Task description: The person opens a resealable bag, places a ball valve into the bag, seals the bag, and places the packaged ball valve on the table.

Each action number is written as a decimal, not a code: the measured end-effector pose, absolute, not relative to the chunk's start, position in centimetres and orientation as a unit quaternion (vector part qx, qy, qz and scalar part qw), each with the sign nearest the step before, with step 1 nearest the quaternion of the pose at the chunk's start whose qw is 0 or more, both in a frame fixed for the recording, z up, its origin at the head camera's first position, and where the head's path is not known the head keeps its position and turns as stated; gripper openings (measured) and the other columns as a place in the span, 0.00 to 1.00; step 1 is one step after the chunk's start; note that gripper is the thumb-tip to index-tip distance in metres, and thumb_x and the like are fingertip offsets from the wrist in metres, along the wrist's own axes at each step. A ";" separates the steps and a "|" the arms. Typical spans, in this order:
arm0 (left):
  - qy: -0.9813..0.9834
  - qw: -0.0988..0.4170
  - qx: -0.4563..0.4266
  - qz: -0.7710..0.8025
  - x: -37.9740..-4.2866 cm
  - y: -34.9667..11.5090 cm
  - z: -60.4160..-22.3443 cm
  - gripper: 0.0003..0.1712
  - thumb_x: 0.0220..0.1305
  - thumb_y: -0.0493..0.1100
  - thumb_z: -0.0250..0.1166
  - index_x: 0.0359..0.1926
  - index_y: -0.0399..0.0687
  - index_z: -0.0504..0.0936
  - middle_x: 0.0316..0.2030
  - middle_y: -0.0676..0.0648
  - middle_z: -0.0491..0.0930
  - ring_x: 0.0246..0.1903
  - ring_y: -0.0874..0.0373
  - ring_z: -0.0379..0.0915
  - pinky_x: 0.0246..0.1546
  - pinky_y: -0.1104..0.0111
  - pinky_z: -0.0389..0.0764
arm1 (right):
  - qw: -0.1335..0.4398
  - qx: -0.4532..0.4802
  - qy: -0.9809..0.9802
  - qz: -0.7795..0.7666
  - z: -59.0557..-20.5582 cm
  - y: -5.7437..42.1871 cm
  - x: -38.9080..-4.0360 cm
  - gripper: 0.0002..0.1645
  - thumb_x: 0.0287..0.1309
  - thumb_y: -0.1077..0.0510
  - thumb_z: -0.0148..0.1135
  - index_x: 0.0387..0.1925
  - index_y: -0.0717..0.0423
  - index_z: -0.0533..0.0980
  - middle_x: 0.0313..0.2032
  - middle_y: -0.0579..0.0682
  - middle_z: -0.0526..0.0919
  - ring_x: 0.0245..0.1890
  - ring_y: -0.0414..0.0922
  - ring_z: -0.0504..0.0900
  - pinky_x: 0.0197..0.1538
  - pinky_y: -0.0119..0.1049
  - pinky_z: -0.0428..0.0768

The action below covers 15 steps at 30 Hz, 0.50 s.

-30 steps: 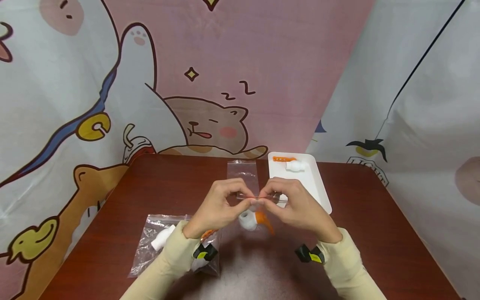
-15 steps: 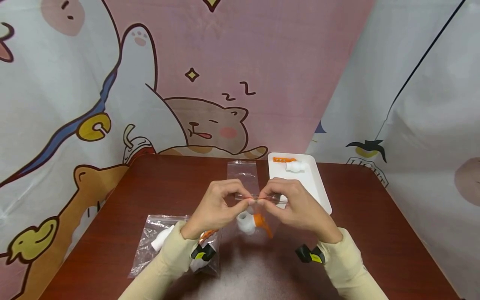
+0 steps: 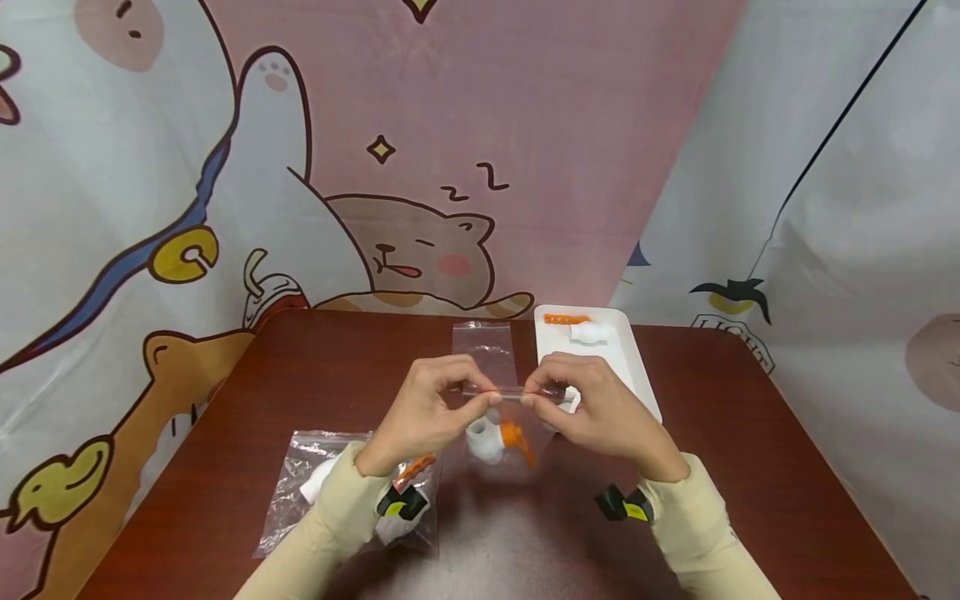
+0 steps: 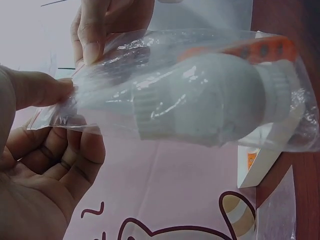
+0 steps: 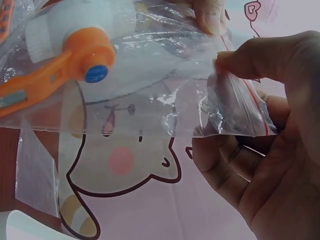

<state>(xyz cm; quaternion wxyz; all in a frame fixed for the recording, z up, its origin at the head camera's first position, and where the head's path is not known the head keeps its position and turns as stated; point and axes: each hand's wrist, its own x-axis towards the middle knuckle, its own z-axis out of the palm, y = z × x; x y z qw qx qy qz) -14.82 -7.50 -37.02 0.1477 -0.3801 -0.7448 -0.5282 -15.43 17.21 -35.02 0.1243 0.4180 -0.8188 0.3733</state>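
Both hands hold up a clear zip-lock bag by its top edge, which has a red seal line. My left hand pinches one side of that edge between thumb and fingers. The other side is pinched by my right hand, with a short stretch of edge between them. Inside the bag hangs a white plastic valve with an orange lever handle and a blue cap. A separate orange strip with holes also shows in the left wrist view.
A second clear bag with white and orange parts lies on the table, partly under the left forearm. Behind the hands lies a flat clear bag. A white tray at the back right bears an orange strip and a white fitting.
My hands have drawn slightly apart along the bag's top edge, the left one going left and the right one a little right. The hanging valve has shifted slightly left.
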 end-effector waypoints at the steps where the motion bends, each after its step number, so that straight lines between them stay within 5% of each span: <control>1: -0.745 0.147 -0.380 -0.529 -14.8 -7.5 -37.0 0.01 0.63 0.37 0.73 0.36 0.45 0.89 0.28 0.53 0.84 0.30 0.63 0.79 0.33 0.71 0.83 | 0.124 0.417 -0.819 0.373 -35.0 17.2 -15.4 0.11 0.59 0.64 0.71 0.31 0.42 0.81 0.29 0.32 0.79 0.30 0.32 0.76 0.35 0.27 0.77; 15: -0.747 0.151 -0.373 -0.529 -15.0 -8.0 -37.1 0.03 0.64 0.39 0.73 0.36 0.44 0.89 0.28 0.52 0.84 0.31 0.63 0.81 0.35 0.70 0.84 | 0.104 0.400 -0.828 0.380 -35.3 18.5 -15.7 0.13 0.60 0.64 0.71 0.31 0.40 0.80 0.28 0.32 0.80 0.30 0.32 0.77 0.35 0.29 0.80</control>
